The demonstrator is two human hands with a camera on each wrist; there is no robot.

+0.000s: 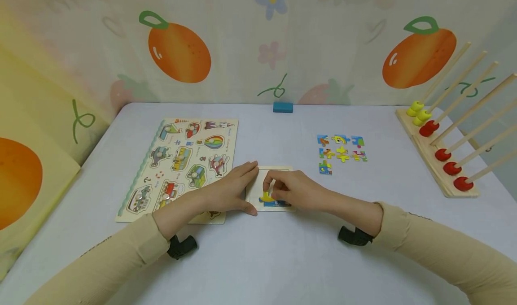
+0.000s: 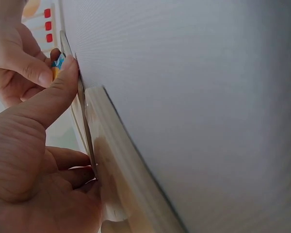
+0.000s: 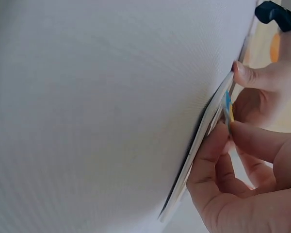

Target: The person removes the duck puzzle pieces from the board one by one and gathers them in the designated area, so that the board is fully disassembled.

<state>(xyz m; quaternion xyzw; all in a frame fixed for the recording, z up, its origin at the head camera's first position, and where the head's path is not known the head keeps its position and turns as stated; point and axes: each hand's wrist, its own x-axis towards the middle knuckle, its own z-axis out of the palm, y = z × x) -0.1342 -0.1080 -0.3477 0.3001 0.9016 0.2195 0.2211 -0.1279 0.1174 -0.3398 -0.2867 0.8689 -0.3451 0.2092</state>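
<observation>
A small pale jigsaw tray (image 1: 252,193) lies flat in the middle of the table, with a blue printed part in its lower area. My left hand (image 1: 228,187) rests along the tray's left side, fingers and thumb spread straight, touching its edge. Between thumb and forefinger my right hand (image 1: 300,190) pinches a yellow and blue jigsaw piece (image 1: 267,197) over the tray. Tilted in the right wrist view, that piece (image 3: 228,104) is partly covered by fingertips; whether it touches the tray's base I cannot tell. Several loose jigsaw pieces (image 1: 342,151) lie in rows to the right.
A large wooden vehicle puzzle board (image 1: 161,132) lies on the left, partly under my left forearm. Far right stands a wooden peg rack (image 1: 428,161) with red and yellow beads. A blue block (image 1: 283,107) sits at the table's back edge.
</observation>
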